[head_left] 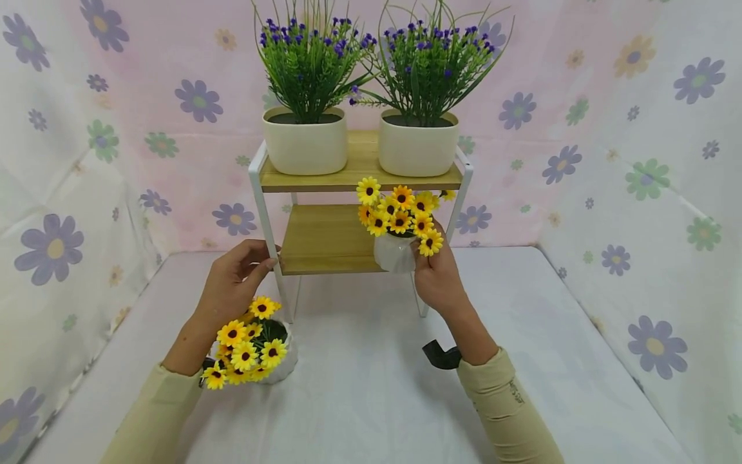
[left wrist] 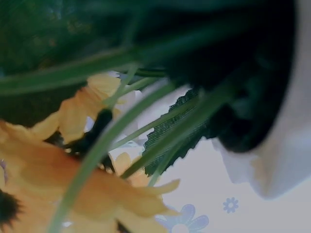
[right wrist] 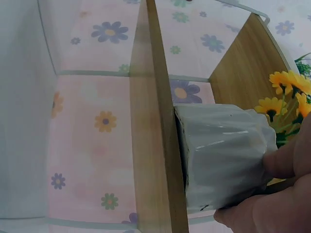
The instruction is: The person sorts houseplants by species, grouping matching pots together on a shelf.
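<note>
A two-tier plant stand with wooden boards and a white metal frame has its lower board [head_left: 330, 241] at mid-height. My right hand [head_left: 438, 277] grips a white fluted pot [head_left: 391, 253] of yellow artificial sunflowers [head_left: 400, 212] at the right front of that board. In the right wrist view, the pot [right wrist: 223, 155] has its base at the board's edge, with fingers [right wrist: 282, 162] at its rim end. With thumb and fingers, my left hand [head_left: 228, 280] holds the stand's left front leg [head_left: 268, 232]. Under my left forearm is another sunflower pot [head_left: 286, 365], whose flowers fill the left wrist view.
Two cream planters [head_left: 305, 145] [head_left: 418, 147] with purple flowers and long grass stand on the stand's top board [head_left: 362, 182]. A white cloth [head_left: 359, 386] covers the table. Flower-printed fabric [head_left: 626, 212] hangs behind and at both sides.
</note>
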`<state>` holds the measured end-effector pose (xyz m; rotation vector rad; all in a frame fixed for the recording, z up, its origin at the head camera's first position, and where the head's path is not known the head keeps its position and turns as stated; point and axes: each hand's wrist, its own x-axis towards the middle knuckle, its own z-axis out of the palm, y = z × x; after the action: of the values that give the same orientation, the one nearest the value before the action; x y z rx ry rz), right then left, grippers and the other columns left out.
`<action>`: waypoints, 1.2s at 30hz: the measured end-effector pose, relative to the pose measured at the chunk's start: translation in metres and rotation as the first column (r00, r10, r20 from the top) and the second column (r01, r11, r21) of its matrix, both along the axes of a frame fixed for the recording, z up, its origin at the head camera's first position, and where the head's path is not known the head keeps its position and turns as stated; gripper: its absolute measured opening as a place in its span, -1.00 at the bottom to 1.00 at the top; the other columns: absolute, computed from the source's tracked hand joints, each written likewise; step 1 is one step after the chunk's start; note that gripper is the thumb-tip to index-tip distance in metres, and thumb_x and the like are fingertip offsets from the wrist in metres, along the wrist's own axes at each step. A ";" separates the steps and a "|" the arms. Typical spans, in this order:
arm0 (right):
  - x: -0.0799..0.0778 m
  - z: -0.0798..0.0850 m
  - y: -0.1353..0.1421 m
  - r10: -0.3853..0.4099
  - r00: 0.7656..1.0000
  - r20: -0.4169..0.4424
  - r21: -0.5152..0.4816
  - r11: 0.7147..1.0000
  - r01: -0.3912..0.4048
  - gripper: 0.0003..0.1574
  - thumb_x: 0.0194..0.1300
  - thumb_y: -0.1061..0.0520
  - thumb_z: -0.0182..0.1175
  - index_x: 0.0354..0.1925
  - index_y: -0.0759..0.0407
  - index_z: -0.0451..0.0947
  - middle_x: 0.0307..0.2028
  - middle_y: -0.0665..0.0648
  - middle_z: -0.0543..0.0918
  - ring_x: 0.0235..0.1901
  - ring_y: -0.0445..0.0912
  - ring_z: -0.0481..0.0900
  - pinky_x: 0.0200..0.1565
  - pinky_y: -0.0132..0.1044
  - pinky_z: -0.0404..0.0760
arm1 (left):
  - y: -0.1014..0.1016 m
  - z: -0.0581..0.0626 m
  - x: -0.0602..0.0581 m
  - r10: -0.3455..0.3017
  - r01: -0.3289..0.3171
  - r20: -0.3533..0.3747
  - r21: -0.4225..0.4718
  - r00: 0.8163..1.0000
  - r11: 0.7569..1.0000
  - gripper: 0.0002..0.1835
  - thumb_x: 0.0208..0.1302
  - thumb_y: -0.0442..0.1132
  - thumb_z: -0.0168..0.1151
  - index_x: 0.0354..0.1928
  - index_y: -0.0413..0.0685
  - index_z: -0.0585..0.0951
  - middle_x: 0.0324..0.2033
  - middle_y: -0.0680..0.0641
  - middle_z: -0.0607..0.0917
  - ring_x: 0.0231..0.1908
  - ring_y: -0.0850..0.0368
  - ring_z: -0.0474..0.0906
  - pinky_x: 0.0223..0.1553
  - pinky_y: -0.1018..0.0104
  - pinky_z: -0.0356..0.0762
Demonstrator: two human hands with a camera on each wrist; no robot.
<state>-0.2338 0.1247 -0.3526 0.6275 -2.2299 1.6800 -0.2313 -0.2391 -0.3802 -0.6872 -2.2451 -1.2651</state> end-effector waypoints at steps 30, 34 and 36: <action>0.058 0.008 -0.022 -0.289 0.933 -0.214 0.195 0.923 0.331 0.10 0.27 0.27 0.38 0.63 0.13 0.09 0.44 0.21 0.23 0.41 0.00 0.25 0.40 0.01 0.50 | 0.002 0.004 0.002 -0.008 0.008 0.000 0.012 1.000 1.000 -0.71 0.47 -0.55 0.22 0.17 -0.29 0.61 0.04 -0.21 0.75 -0.04 0.42 0.68 0.06 0.62 0.60; 0.065 0.007 -0.030 -0.296 0.936 -0.190 0.219 0.917 0.334 -0.08 0.26 0.24 0.38 0.50 0.23 0.25 0.34 0.24 0.29 0.34 0.06 0.24 0.31 0.01 0.51 | 0.002 0.003 0.002 -0.006 0.006 0.007 0.015 1.000 1.000 -0.71 0.48 -0.55 0.22 0.18 -0.29 0.61 0.05 -0.21 0.75 -0.03 0.41 0.68 0.07 0.62 0.60; 0.067 0.004 -0.034 -0.288 0.941 -0.176 0.239 0.915 0.324 -0.21 0.26 0.23 0.36 0.40 0.25 0.32 0.29 0.24 0.32 0.31 0.06 0.26 0.28 -0.02 0.51 | 0.002 0.002 0.003 -0.006 0.006 0.014 0.016 1.000 1.000 -0.71 0.48 -0.54 0.22 0.18 -0.29 0.61 0.05 -0.21 0.75 -0.03 0.42 0.68 0.06 0.62 0.60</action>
<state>-0.1666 0.0909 -0.3487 0.4067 -2.3269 1.1638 -0.2283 -0.2375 -0.3782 -0.6816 -2.2437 -1.2926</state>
